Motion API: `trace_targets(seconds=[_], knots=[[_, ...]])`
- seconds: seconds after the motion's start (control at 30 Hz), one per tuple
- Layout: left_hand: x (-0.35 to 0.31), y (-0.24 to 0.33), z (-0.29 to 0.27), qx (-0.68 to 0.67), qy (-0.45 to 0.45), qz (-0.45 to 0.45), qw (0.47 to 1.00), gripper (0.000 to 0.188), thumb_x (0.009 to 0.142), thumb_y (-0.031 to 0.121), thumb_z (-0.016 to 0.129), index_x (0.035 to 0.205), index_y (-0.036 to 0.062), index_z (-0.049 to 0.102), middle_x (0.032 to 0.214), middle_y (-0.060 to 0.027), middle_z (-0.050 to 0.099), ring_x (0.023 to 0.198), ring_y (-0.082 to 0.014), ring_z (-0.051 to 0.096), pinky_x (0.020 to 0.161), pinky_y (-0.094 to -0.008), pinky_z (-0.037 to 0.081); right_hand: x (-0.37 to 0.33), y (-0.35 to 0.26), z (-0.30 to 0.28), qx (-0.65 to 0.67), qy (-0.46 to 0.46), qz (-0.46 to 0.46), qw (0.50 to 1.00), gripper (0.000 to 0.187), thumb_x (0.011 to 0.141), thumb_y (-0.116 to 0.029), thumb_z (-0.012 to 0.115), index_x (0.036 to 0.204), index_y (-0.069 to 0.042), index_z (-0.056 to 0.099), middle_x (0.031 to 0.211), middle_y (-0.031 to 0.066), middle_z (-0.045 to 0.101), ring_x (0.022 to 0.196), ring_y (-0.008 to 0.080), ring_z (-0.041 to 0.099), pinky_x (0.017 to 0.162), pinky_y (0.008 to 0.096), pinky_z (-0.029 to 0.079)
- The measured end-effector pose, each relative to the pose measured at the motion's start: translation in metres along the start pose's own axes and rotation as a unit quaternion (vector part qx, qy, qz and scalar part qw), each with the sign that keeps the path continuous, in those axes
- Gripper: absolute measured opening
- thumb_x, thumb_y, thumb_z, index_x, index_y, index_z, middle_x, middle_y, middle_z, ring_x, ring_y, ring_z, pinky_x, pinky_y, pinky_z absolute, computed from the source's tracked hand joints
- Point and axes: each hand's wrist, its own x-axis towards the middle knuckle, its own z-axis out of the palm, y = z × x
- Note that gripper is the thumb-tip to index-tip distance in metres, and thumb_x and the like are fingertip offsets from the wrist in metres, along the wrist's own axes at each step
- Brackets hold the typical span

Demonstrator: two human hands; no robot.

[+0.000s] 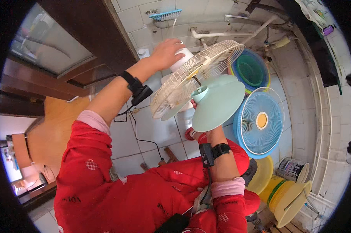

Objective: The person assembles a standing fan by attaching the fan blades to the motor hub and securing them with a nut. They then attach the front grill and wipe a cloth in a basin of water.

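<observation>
A white electric fan stands tilted before me with its wire rear grille in place. My left hand is wrapped over the top of its white motor housing. Below the grille, my right hand holds the pale green fan blade from behind. Most of that hand is hidden by the blade, though fingertips show beside the hub. Close to the hub's open end, the metal shaft sticks out of the grille; I cannot tell whether the two touch.
The round front grille with a yellow centre lies over a blue basin. Stacked green and blue basins stand behind it. Yellow buckets are at lower right. A black cable crosses the tiles, and a brown door is at left.
</observation>
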Motion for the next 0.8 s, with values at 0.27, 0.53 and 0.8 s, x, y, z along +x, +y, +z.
trace_targets(seconds=[0.27, 0.53, 0.8], knots=[[0.005, -0.004, 0.038, 0.024, -0.073, -0.013, 0.997, 0.044, 0.088, 0.042, 0.062, 0.129, 0.0280, 0.056, 0.147, -0.0112, 0.029, 0.139, -0.0323, 0.023, 0.108, -0.0608, 0.016, 0.005, -0.019, 0.026, 0.033, 0.038, 0.030, 0.998, 0.049, 0.098, -0.044, 0.039, 0.119, -0.002, 0.052, 0.097, 0.0191, 0.064, 0.073, 0.0304, 0.066, 0.064, 0.0375, 0.059], [0.006, -0.007, 0.040, 0.014, -0.057, -0.003, 0.998, 0.045, 0.086, 0.042, 0.063, 0.128, 0.0276, 0.056, 0.146, -0.0109, 0.029, 0.138, -0.0314, 0.024, 0.109, -0.0597, 0.013, 0.026, -0.013, 0.009, 0.081, 0.052, 0.150, 0.984, 0.048, 0.098, -0.044, 0.039, 0.111, -0.002, 0.056, 0.086, 0.0190, 0.065, 0.065, 0.0298, 0.065, 0.056, 0.0355, 0.060], [0.004, -0.010, 0.041, 0.004, -0.049, 0.015, 0.999, 0.044, 0.086, 0.041, 0.063, 0.127, 0.0273, 0.056, 0.146, -0.0108, 0.027, 0.138, -0.0320, 0.023, 0.109, -0.0627, 0.011, 0.047, -0.016, -0.020, 0.150, 0.031, 0.217, 0.964, 0.049, 0.095, -0.046, 0.043, 0.106, -0.001, 0.059, 0.079, 0.0177, 0.065, 0.060, 0.0284, 0.065, 0.049, 0.0326, 0.058]])
